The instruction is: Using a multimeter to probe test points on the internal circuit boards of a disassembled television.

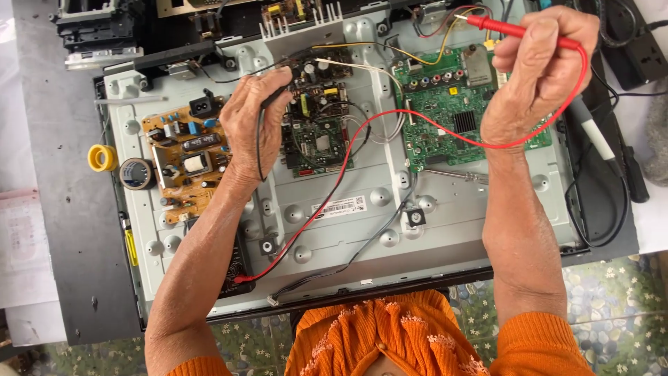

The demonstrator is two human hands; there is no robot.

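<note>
My left hand (252, 118) grips a black test probe (275, 96), its tip pointing at the small dark circuit board (320, 132) in the middle of the opened flat screen's metal back panel (362, 230). My right hand (539, 69) holds a red test probe (518, 31) raised above the green main board (452, 111), its tip pointing left. The red lead (327, 202) loops down from that hand across the panel to the lower left. A tan power board (184, 157) lies left of my left hand.
A yellow tape roll (103, 158) and a dark round part (136, 173) sit at the panel's left edge. Black cables, a pen-like tool (591, 132) and a power strip (643, 59) lie at the right. More dismantled electronics (97, 31) stand at the top left. Patterned floor shows below.
</note>
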